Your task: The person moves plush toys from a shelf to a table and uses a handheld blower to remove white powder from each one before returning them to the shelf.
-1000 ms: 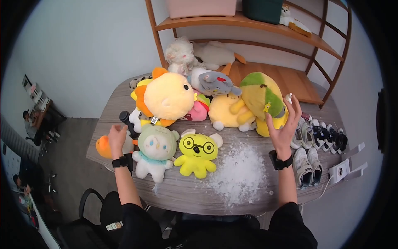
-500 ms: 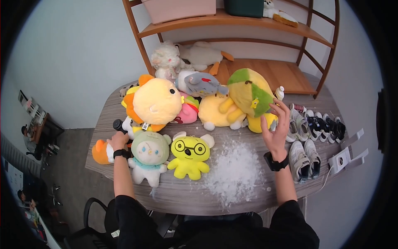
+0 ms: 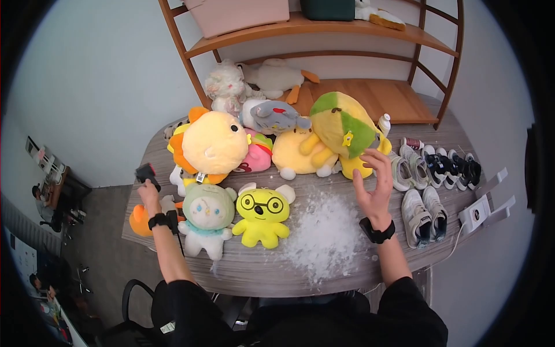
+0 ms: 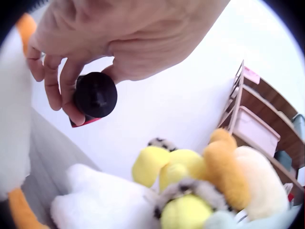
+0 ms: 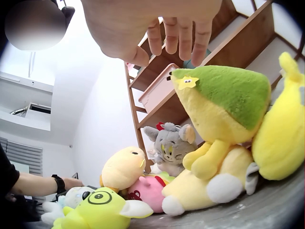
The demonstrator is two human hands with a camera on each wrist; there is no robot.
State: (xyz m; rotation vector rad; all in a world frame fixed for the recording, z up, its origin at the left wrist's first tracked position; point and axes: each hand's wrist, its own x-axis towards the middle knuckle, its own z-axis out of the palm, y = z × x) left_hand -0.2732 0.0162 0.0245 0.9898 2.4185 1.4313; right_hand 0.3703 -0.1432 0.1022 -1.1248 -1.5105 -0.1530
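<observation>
A grey wood-grain table has its curved edge at nine o'clock, just beside the left hand. Its fingers grip a black, red-trimmed object, at twelve o'clock; only the left wrist view shows its round end. The right hand spreads wide, crumbly white scatter at seven.

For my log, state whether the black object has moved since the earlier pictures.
Yes: the black object has moved left, toward the table's left edge in the head view, gripped by the left hand.
</observation>
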